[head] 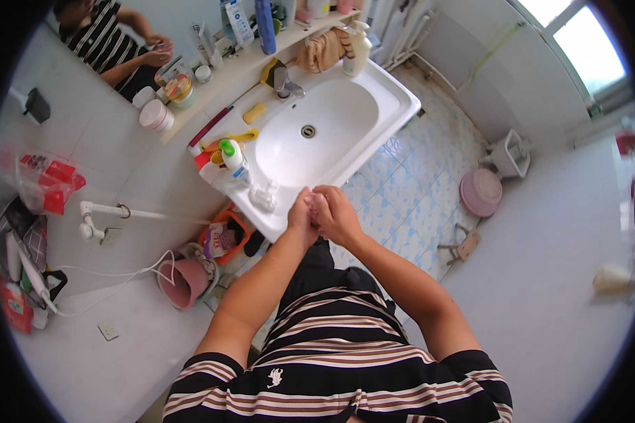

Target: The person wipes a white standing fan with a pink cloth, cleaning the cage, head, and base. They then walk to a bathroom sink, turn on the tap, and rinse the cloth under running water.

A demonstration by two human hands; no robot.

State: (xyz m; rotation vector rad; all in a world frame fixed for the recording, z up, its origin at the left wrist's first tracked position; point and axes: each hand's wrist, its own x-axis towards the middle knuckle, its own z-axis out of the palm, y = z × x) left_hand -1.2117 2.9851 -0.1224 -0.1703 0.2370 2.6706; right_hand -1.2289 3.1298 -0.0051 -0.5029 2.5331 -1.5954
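Observation:
My left hand [302, 214] and my right hand [336, 211] are pressed together just over the near edge of the white washbasin [344, 132]. The fingers overlap, so whether anything lies between the palms is hidden. Left of them, a crumpled clear plastic wrapper or bag [263, 195] rests on the basin's rim. Behind it stands a pump or squeeze bottle with a green top [232, 153]. The grey faucet [291, 87] is at the basin's far side, and the drain [308, 131] shows in the bowl.
A yellow soap bar [254, 113] and a red comb-like item [210, 127] lie on the rim. A lotion pump bottle [356, 50] and a brown cloth [323, 50] sit at the back. A pink bucket [182, 283], an orange bin [227, 232] and a small stool [463, 244] stand lower down.

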